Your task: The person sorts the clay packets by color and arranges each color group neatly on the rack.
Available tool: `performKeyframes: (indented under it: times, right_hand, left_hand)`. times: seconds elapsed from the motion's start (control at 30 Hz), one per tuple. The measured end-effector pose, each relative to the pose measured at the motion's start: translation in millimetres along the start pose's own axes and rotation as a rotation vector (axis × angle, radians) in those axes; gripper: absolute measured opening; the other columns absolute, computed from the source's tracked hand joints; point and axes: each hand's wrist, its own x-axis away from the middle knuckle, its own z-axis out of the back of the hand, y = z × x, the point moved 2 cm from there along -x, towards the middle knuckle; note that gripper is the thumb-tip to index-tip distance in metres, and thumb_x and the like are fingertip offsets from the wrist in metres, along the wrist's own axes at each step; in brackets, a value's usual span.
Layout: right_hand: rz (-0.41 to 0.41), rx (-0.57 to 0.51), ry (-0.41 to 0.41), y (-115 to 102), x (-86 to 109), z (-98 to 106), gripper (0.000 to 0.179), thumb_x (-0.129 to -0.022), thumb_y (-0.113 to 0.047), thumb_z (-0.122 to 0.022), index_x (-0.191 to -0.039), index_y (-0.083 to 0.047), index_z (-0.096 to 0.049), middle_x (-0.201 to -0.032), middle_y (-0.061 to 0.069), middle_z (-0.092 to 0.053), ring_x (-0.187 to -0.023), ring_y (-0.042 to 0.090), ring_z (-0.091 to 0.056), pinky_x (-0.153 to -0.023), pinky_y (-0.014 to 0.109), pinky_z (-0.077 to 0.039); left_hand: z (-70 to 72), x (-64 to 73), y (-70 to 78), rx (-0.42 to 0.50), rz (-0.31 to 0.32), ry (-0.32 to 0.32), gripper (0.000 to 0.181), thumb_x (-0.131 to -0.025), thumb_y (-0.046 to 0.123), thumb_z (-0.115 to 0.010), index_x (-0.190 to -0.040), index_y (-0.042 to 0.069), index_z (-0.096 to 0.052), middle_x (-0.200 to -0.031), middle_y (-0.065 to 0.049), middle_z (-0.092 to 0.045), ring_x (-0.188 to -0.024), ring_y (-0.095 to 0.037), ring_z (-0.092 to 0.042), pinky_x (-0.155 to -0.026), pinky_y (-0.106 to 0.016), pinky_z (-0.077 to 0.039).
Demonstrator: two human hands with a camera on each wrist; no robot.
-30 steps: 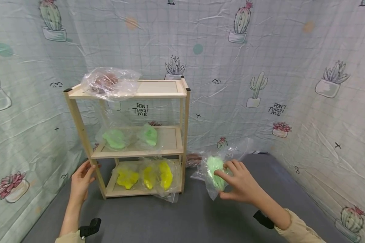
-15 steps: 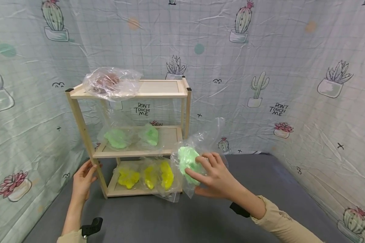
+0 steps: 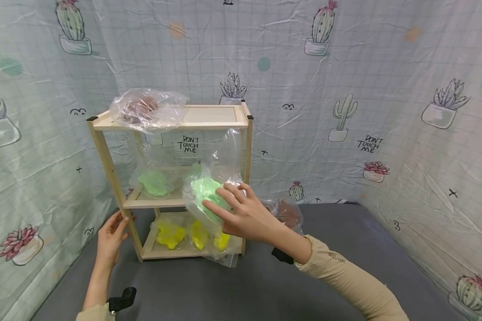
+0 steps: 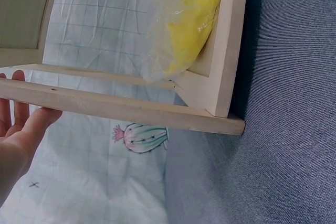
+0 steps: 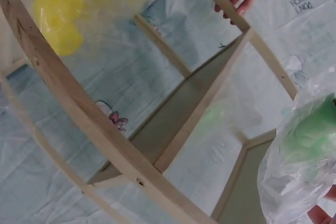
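My right hand (image 3: 245,211) holds a clear plastic bag (image 3: 205,196) with a light green, clay-like lump, in front of the right half of the middle shelf. In the right wrist view this bag (image 5: 310,140) is at the right edge, with only fingertips (image 5: 320,216) showing below it. My left hand (image 3: 110,238) grips the left front post (image 3: 111,171) of a small wooden shelf rack, thumb at the front and fingers behind. Another bagged green lump (image 3: 153,183) lies at the middle shelf's left; a second green one (image 3: 196,169) is mostly hidden behind the held bag.
Bagged yellow lumps (image 3: 170,235) lie on the bottom shelf, partly covered by the held bag. A bag with a reddish-brown lump (image 3: 144,107) sits on the top shelf's left. Behind my right forearm, a brown bagged lump (image 3: 288,214) rests on the grey tabletop (image 3: 345,249).
My right hand has carried the green bag leftward and slightly up, from the table area right of the rack to the middle shelf. The left hand stays on the post.
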Motion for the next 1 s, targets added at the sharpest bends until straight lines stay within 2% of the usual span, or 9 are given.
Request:
performKeyframes:
  times: [0.17, 0.3, 0.33, 0.4, 0.57, 0.63, 0.8, 0.93, 1.0]
  right_hand:
    - [-0.073, 0.051, -0.032, 6, -12.6, -18, 0.053, -0.079, -0.029, -0.059, -0.129, -0.024, -0.043, -0.122, 0.012, -0.046, -0.114, 0.029, -0.044, -0.087, 0.041, -0.036]
    - [-0.139, 0.069, -0.058, 12, -15.7, -33, 0.055, -0.080, -0.027, -0.061, -0.131, -0.024, -0.042, -0.126, 0.014, -0.043, -0.116, 0.030, -0.042, -0.089, 0.042, -0.036]
    - [-0.153, 0.070, -0.061, 13, -16.0, -36, 0.056, -0.080, -0.027, -0.062, -0.131, -0.024, -0.041, -0.127, 0.014, -0.042, -0.117, 0.031, -0.042, -0.089, 0.043, -0.037]
    - [-0.176, 0.078, -0.063, 16, -17.0, -41, 0.057, -0.079, -0.026, -0.063, -0.131, -0.023, -0.040, -0.127, 0.014, -0.041, -0.117, 0.031, -0.042, -0.088, 0.043, -0.038]
    - [-0.233, 0.111, -0.075, 20, -20.3, -53, 0.053, -0.080, -0.021, -0.061, -0.129, -0.021, -0.039, -0.125, 0.016, -0.043, -0.115, 0.032, -0.044, -0.082, 0.042, -0.043]
    - [-0.256, 0.129, -0.096, 21, -21.7, -56, 0.048, -0.082, -0.018, -0.058, -0.127, -0.019, -0.040, -0.123, 0.016, -0.044, -0.113, 0.032, -0.047, -0.080, 0.041, -0.045]
    - [-0.311, 0.139, -0.180, 20, -24.1, -63, 0.035, -0.090, -0.010, -0.048, -0.124, -0.014, -0.041, -0.122, 0.019, -0.045, -0.110, 0.034, -0.051, -0.076, 0.042, -0.049]
    - [-0.343, 0.096, -0.232, 18, -23.0, -66, 0.035, -0.089, -0.008, -0.051, -0.122, -0.012, -0.040, -0.125, 0.020, -0.043, -0.114, 0.037, -0.048, -0.079, 0.045, -0.048]
    - [-0.350, 0.102, -0.253, 17, -22.6, -67, 0.036, -0.087, -0.009, -0.055, -0.120, -0.012, -0.040, -0.124, 0.020, -0.045, -0.115, 0.037, -0.047, -0.080, 0.044, -0.048]
  left_hand:
    - [-0.2, 0.9, 4.8, 0.008, -0.030, -0.016, 0.044, -0.087, 0.032, -0.056, -0.129, 0.020, -0.048, -0.117, 0.000, -0.058, -0.100, -0.003, -0.057, -0.061, -0.017, -0.046]
    - [-1.6, 6.0, 16.8, 0.129, -0.073, -0.089, 0.042, -0.088, 0.019, -0.056, -0.129, 0.014, -0.048, -0.115, 0.000, -0.060, -0.099, -0.004, -0.058, -0.063, -0.023, -0.049]
    - [-2.0, 6.7, 18.5, 0.122, -0.079, -0.099, 0.042, -0.089, 0.019, -0.055, -0.129, 0.014, -0.048, -0.114, 0.002, -0.060, -0.099, -0.003, -0.058, -0.064, -0.023, -0.049]
    - [-4.4, 14.1, 33.7, 0.201, -0.089, -0.155, 0.042, -0.088, 0.011, -0.056, -0.129, 0.014, -0.048, -0.114, 0.003, -0.060, -0.100, -0.003, -0.058, -0.068, -0.027, -0.050]
    - [-3.1, 9.8, 23.5, 0.164, -0.083, -0.119, 0.041, -0.089, 0.016, -0.055, -0.130, 0.015, -0.047, -0.115, 0.001, -0.059, -0.100, -0.004, -0.057, -0.065, -0.022, -0.049]
    - [-0.7, 2.2, 7.5, 0.093, -0.069, -0.057, 0.042, -0.089, 0.024, -0.054, -0.130, 0.015, -0.047, -0.116, -0.001, -0.059, -0.100, -0.004, -0.058, -0.061, -0.018, -0.047]
    - [-3.3, 5.7, 15.2, 0.071, -0.056, -0.045, 0.043, -0.088, 0.026, -0.055, -0.130, 0.016, -0.047, -0.116, 0.001, -0.059, -0.100, -0.005, -0.058, -0.061, -0.018, -0.048]
    - [-2.7, 3.5, 10.2, 0.055, -0.016, -0.023, 0.044, -0.087, 0.029, -0.056, -0.129, 0.018, -0.048, -0.117, -0.002, -0.058, -0.101, -0.007, -0.058, -0.062, -0.018, -0.048]
    - [-1.2, -1.2, -0.4, 0.026, -0.007, 0.006, 0.045, -0.085, 0.035, -0.057, -0.128, 0.022, -0.049, -0.117, -0.004, -0.058, -0.102, -0.008, -0.057, -0.063, -0.018, -0.048]
